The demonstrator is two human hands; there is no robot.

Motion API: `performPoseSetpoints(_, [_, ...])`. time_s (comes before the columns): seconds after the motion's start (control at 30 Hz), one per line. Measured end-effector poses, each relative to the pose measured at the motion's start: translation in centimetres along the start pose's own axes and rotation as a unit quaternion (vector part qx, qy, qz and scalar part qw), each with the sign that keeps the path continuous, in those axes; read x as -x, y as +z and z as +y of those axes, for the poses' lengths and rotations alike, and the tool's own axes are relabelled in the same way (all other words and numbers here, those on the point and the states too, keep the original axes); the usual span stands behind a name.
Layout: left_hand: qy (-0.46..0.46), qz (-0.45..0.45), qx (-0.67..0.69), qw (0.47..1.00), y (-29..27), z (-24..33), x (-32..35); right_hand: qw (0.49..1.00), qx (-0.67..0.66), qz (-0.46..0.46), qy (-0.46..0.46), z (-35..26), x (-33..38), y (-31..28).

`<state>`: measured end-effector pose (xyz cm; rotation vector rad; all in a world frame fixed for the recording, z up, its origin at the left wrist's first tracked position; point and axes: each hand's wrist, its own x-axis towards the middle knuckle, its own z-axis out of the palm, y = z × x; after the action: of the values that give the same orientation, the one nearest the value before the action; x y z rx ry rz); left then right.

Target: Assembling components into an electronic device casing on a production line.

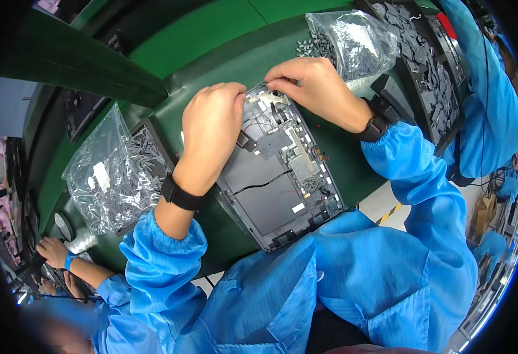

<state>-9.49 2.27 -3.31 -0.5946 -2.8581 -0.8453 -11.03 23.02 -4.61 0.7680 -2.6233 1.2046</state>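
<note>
An opened tablet-like device [265, 194] lies on the green bench before me, its inside facing up. A flat grey battery area, a circuit board [303, 165] and a black cable [262, 183] show in it. My left hand [215, 121] is curled at the device's far left corner, fingertips bent down and closed; whatever they grip is hidden. At the far edge, my right hand [315, 88] pinches with thumb and forefinger close to the left fingertips. What lies in that pinch is too small to make out. Black bands circle both wrists.
Left of the device, a clear bag [108, 183] of small dark parts lies on a tray. Another bag [353, 44] stands far right, beside loose black pieces [317, 47]. A dark tray [427, 88] holds many grey pieces. Co-workers' blue sleeves [486, 100] show at both sides.
</note>
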Motion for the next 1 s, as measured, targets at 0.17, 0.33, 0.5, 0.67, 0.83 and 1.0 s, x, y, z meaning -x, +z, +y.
performPoseSetpoints(0.17, [0.017, 0.012, 0.015, 1.0, 1.2, -0.5, -0.8, 0.988, 0.093, 0.016, -0.118, 0.4, -0.8, 0.5])
performPoseSetpoints(0.33, [0.06, 0.037, -0.005, 0.998, 1.5, -0.4, -0.8, 0.991, 0.102, -0.001, -0.091, 1.0, -1.3, 0.6])
performPoseSetpoints(0.5, [0.092, 0.045, -0.067, 0.993, 1.8, -0.3, -1.0, 0.996, -0.036, -0.067, 0.038, 1.2, -2.5, 0.0])
performPoseSetpoints(0.67, [0.126, 0.064, -0.1, 0.985, 2.2, -0.4, -0.9, 0.988, 0.038, -0.107, -0.107, 2.2, -2.7, -0.3])
performPoseSetpoints(0.83, [0.16, 0.088, -0.103, 0.978, 2.7, -0.6, -1.0, 0.933, 0.236, -0.122, -0.244, 1.5, -2.4, -0.5])
performPoseSetpoints(1.0, [0.166, 0.083, -0.136, 0.973, 2.7, -0.3, -1.0, 0.933, 0.249, -0.088, -0.245, 1.0, -2.0, -0.1])
